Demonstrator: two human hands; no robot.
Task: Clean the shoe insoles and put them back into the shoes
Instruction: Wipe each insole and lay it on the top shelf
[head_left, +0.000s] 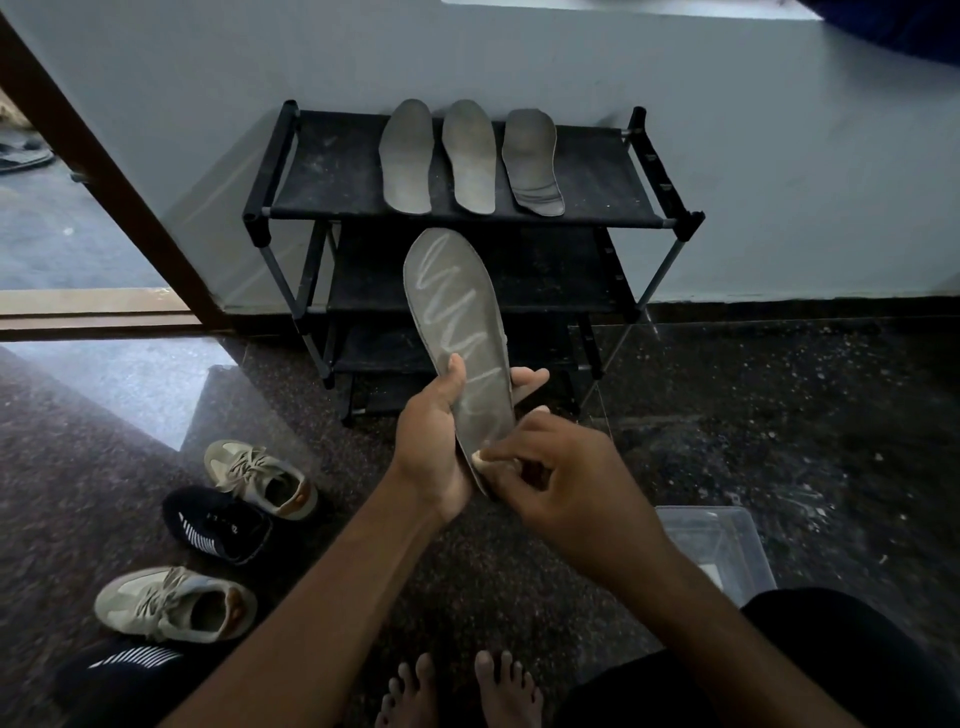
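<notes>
Held insole: a grey insole (457, 306) in the middle of the frame, toe end pointing up toward the shoe rack, heel end down between the two hands.
Marking: a pale zigzag line (452, 296) runs along the insole's upper face from toe toward heel.
Left hand: the left hand (434, 441) holds the insole by its lower half. Its grip is curled round it, with the thumb on the upper face and the fingertips (530, 376) showing past the right edge from behind.
Right hand: the right hand (566, 467) sits at the heel end, its grip pinching a small pale piece (480, 458) that touches the insole. What the piece is cannot be told.
Shoe rack: a black shoe rack (332, 171) stands against the wall in the upper middle of the frame.
Other insoles: three grey insoles lie side by side on the rack's top shelf, a left one (408, 156), a middle one (470, 156) and a right one (532, 161).
Shoes: on the floor (779, 415) at lower left are a beige sneaker (260, 478), a dark striped sneaker (218, 525) just beside it, a second beige sneaker (174, 605) lower down, and a second dark striped shoe (130, 670) at the bottom edge.
Container: a clear plastic container (717, 545) sits on the floor at lower right.
Feet: bare feet (457, 691) at the bottom centre.
</notes>
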